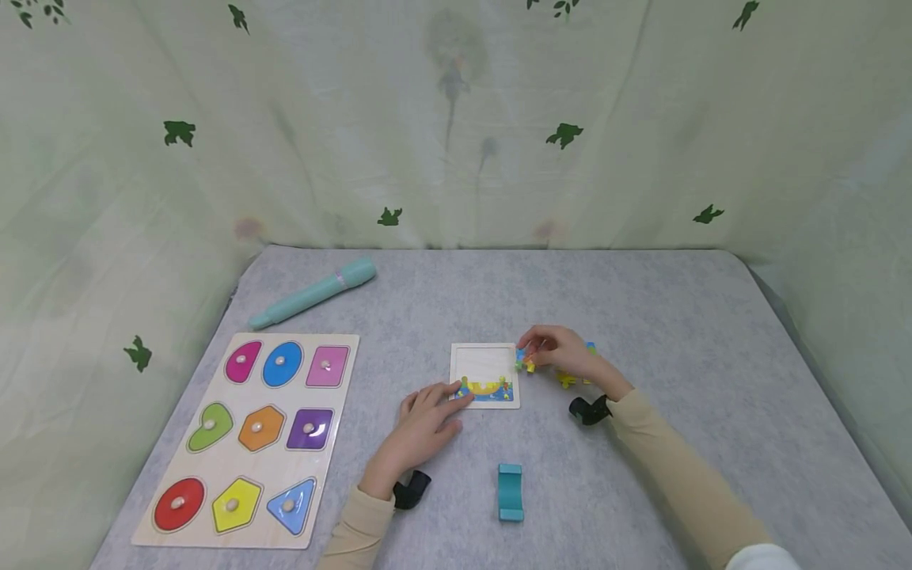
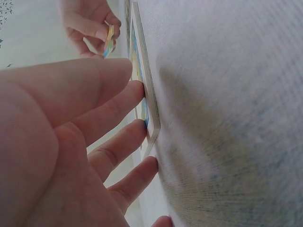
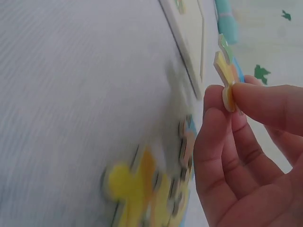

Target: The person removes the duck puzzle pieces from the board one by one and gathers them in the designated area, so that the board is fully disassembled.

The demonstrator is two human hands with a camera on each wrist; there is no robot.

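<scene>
My right hand (image 1: 559,351) pinches a small jigsaw puzzle piece (image 3: 227,71) between thumb and fingers, just off the right edge of a square puzzle frame (image 1: 486,346). Yellow, green and blue show on that piece. Along the bottom of the frame lies a fitted strip of yellow and blue pieces (image 1: 484,388); the upper part is bare board. My left hand (image 1: 420,427) rests with extended fingers on the frame's lower left corner. Loose puzzle pieces (image 3: 137,189) lie on the table under my right hand, partly hidden by it in the head view.
A wooden shape board (image 1: 278,487) with knobbed coloured shapes lies on the left. Behind it is a teal pen-shaped object (image 1: 313,296). A small teal curved holder (image 1: 510,492) stands near the front, between the forearms. Patterned cloth walls (image 1: 456,158) enclose the table.
</scene>
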